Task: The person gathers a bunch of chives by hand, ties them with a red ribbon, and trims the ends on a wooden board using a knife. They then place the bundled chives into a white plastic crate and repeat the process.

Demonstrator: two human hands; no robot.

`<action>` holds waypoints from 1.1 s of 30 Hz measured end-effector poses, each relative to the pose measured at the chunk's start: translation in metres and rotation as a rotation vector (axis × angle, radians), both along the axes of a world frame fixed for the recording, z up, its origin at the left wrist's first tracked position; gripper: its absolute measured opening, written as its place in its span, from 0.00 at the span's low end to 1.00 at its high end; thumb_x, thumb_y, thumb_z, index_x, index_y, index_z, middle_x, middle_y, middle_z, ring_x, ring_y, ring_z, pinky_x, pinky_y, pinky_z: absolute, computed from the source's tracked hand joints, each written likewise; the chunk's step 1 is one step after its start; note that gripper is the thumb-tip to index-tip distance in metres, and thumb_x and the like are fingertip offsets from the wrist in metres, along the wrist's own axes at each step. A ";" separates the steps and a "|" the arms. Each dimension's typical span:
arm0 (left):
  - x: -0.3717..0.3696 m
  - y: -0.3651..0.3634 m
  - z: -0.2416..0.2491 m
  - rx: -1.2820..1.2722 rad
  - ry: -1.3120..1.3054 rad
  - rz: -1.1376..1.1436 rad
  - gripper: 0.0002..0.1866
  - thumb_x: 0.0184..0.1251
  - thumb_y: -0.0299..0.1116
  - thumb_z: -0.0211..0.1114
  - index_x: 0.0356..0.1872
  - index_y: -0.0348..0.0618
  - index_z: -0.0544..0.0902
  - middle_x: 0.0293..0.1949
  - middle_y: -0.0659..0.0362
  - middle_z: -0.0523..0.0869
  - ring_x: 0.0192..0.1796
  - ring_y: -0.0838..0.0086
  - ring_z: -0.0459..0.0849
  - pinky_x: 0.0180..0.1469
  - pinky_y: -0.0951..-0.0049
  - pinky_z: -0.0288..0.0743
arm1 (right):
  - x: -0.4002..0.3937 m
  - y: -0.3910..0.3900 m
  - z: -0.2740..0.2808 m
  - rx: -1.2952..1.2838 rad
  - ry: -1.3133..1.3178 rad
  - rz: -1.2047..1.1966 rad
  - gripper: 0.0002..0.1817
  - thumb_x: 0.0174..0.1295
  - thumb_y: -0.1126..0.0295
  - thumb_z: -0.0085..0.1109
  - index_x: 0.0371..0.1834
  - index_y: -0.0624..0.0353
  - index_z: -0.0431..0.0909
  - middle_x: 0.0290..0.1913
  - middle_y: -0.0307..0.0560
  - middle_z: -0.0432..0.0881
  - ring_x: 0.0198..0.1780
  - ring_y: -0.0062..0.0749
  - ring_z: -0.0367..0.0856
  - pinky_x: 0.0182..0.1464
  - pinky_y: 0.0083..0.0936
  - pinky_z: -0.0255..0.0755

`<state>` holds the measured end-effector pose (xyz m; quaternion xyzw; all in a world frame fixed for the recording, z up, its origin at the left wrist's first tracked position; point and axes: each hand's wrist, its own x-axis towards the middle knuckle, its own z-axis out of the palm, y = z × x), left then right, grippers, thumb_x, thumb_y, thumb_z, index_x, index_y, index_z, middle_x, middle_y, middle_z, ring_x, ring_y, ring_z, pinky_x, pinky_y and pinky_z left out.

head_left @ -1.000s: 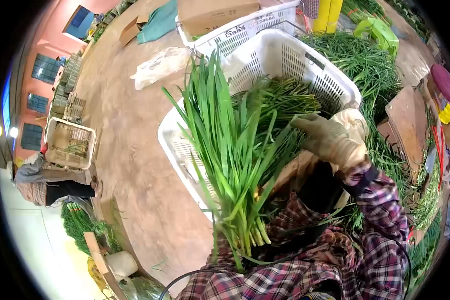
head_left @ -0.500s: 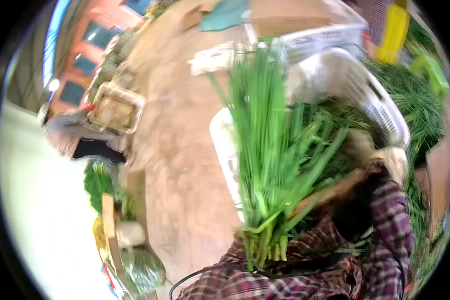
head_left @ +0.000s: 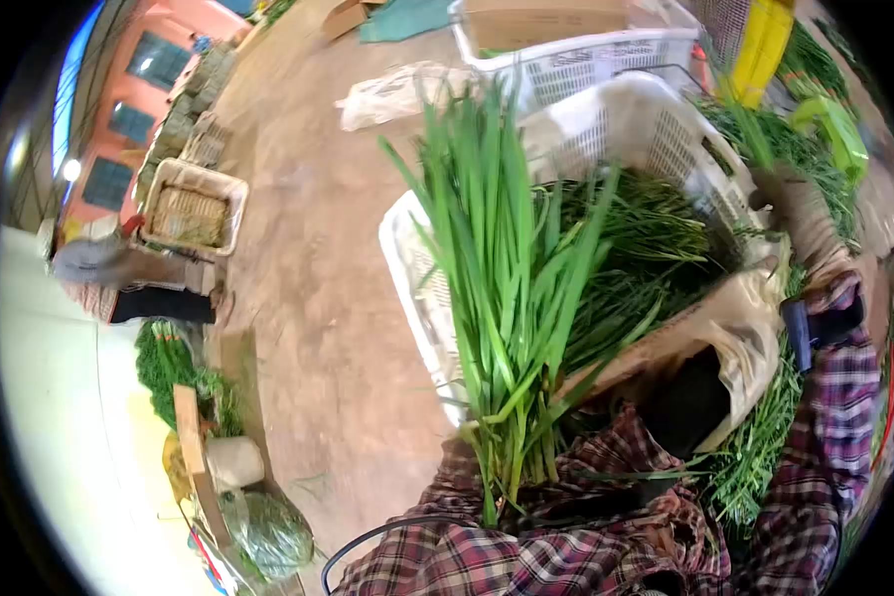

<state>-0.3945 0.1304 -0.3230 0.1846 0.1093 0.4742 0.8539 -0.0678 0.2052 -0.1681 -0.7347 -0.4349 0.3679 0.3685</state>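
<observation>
A bunch of long flat green leaves, like garlic greens (head_left: 497,288), stands upright before me, its stalk ends low against my checked clothing. My left hand is hidden behind the stalks; only its sleeve (head_left: 452,475) shows beside them, and the bunch is held up there. Out at the right, my right hand (head_left: 800,204), in a brownish glove, reaches past the basket's edge over a pile of greens (head_left: 819,164). A few blurred green blades (head_left: 753,129) rise from its fingers, which look closed on them. The white plastic basket (head_left: 407,288) behind the bunch contains darker cut greens (head_left: 656,228).
Another white crate (head_left: 606,55) with cardboard stands at the back, near a pale plastic bag (head_left: 397,94) on the floor. A person (head_left: 129,268) is at the left by a crate (head_left: 194,209). Bagged greens (head_left: 266,531) lie at the lower left.
My right hand has moved outward and up, from the basket's right side to above the greens pile. The bunch stays upright in front of me. The view has shifted slightly.
</observation>
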 end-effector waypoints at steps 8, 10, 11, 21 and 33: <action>-0.037 0.023 0.008 0.054 -0.178 0.002 0.33 0.65 0.50 0.53 0.65 0.39 0.62 0.56 0.41 0.73 0.52 0.55 0.78 0.51 0.62 0.78 | -0.210 -0.099 -0.089 0.227 0.285 0.331 0.15 0.63 0.61 0.55 0.46 0.61 0.73 0.36 0.46 0.79 0.34 0.36 0.78 0.37 0.27 0.73; -0.033 0.022 0.008 0.069 -0.199 -0.013 0.33 0.65 0.50 0.54 0.65 0.39 0.62 0.56 0.41 0.73 0.52 0.56 0.78 0.51 0.62 0.78 | -0.209 -0.105 -0.036 0.130 -0.170 0.372 0.17 0.63 0.61 0.53 0.50 0.61 0.73 0.42 0.56 0.77 0.44 0.51 0.75 0.46 0.34 0.71; -0.033 0.021 0.009 0.071 -0.208 -0.019 0.33 0.65 0.50 0.54 0.65 0.39 0.62 0.55 0.41 0.73 0.52 0.56 0.78 0.51 0.62 0.78 | -0.208 -0.105 -0.026 0.037 -0.244 0.404 0.19 0.63 0.62 0.52 0.53 0.62 0.72 0.45 0.60 0.77 0.47 0.56 0.74 0.49 0.36 0.70; 0.012 0.015 0.052 0.141 -0.298 -0.101 0.38 0.62 0.47 0.60 0.67 0.35 0.57 0.60 0.48 0.71 0.55 0.65 0.77 0.52 0.67 0.78 | -0.176 -0.113 -0.023 0.589 -0.804 0.184 0.18 0.58 0.63 0.49 0.48 0.61 0.76 0.52 0.55 0.73 0.54 0.52 0.69 0.58 0.45 0.61; 0.129 0.044 0.069 1.066 0.243 -0.695 0.20 0.70 0.37 0.53 0.56 0.31 0.72 0.54 0.50 0.77 0.54 0.65 0.78 0.54 0.69 0.74 | -0.019 -0.224 0.017 0.627 1.166 -0.010 0.40 0.62 0.50 0.54 0.70 0.61 0.49 0.56 0.51 0.72 0.53 0.35 0.74 0.50 0.32 0.74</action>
